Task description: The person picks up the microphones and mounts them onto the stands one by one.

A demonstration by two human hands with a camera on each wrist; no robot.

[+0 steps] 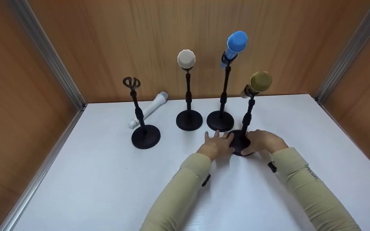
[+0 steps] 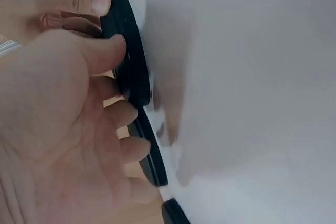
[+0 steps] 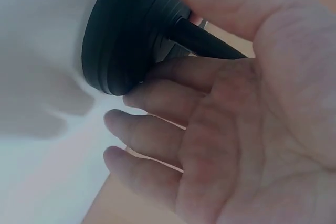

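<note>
A black microphone stand with a gold microphone [image 1: 261, 81] in its clip stands at the right, its round base [image 1: 239, 141] between my two hands. My left hand [image 1: 215, 145] holds the base's left side, thumb on the near rim [image 2: 126, 45] and the other fingers spread behind. At the right side, my right hand [image 1: 263, 141] grips the base with its thumb on top and forefinger round the side; its other fingers [image 3: 147, 135] extend loosely. Behind stand a blue microphone [image 1: 237, 41] and a white-headed microphone [image 1: 186, 59], each on a black stand.
To the left, a black stand [image 1: 145, 137] has a bare clip. A white microphone [image 1: 149, 109] lies on the white table [image 1: 101, 179] behind it. Wooden panels [image 1: 159, 38] enclose the back and sides.
</note>
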